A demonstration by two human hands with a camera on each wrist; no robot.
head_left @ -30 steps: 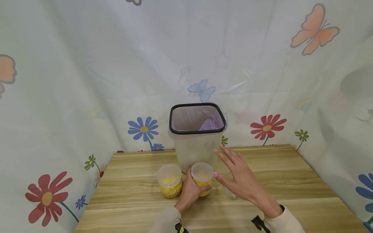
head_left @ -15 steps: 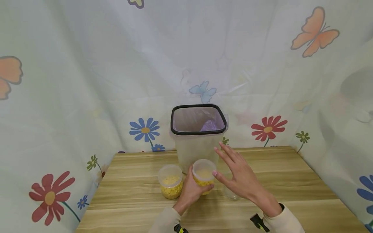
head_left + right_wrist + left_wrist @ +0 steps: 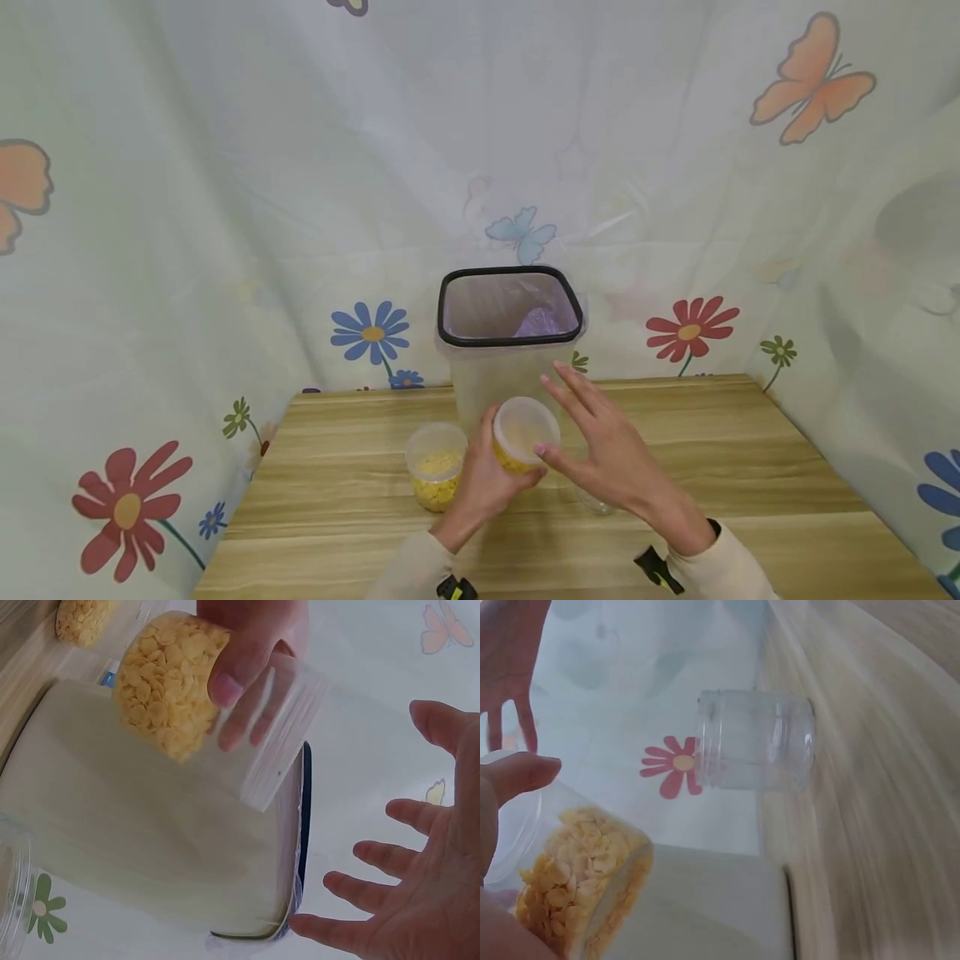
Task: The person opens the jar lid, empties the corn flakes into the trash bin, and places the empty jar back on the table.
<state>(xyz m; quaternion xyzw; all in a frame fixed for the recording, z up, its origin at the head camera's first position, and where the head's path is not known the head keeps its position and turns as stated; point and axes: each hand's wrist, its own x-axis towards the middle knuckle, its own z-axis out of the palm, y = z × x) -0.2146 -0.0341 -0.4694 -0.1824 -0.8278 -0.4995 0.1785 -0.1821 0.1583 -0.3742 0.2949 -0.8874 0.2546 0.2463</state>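
My left hand [image 3: 487, 477] grips a clear plastic jar [image 3: 516, 461], lifted off the table and tilted. Yellow flakes [image 3: 166, 682], which look like corn flakes, fill its lower part. A cloudy white top [image 3: 527, 423] faces me; whether it is a lid I cannot tell. My right hand [image 3: 611, 450] hovers just right of the jar, fingers spread and straight, apparently apart from it. A second jar of yellow flakes [image 3: 435, 492] stands left of my left hand. An unfilled clear jar [image 3: 757, 741] stands upright on the table, mostly hidden behind my right hand in the head view.
Behind the jars stands a pale bin [image 3: 483, 379] with a black rim and a purple bag [image 3: 538, 323] inside. The wood-grain table [image 3: 337, 533] ends at a patterned curtain [image 3: 360, 150] at the back and sides.
My left hand has raised the held jar slightly and tipped its top more toward me. My right hand has shifted a little left, staying spread beside it.
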